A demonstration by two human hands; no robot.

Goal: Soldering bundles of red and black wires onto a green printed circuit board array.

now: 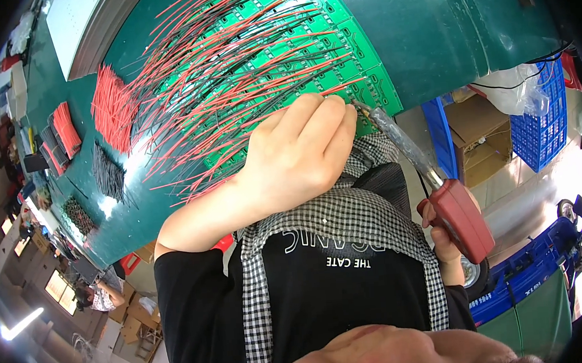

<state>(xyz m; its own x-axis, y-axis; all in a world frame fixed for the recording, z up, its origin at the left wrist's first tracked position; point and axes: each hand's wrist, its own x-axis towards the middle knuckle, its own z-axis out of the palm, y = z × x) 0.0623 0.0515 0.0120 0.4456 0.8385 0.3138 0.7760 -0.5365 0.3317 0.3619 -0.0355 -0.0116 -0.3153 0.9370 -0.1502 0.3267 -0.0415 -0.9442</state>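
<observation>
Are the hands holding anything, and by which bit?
The right hand holds a soldering tool by its red handle. The left hand hides the tips of its fingers, so I can't tell if it holds anything.

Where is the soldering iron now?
In the head view, the soldering iron is right of centre in the right hand, its tip near the left hand and circuit boards.

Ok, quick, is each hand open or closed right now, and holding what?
Left hand: closed, curled at the green circuit boards; what it pinches, if anything, is hidden.
Right hand: closed, holding the red-handled soldering iron.
</observation>
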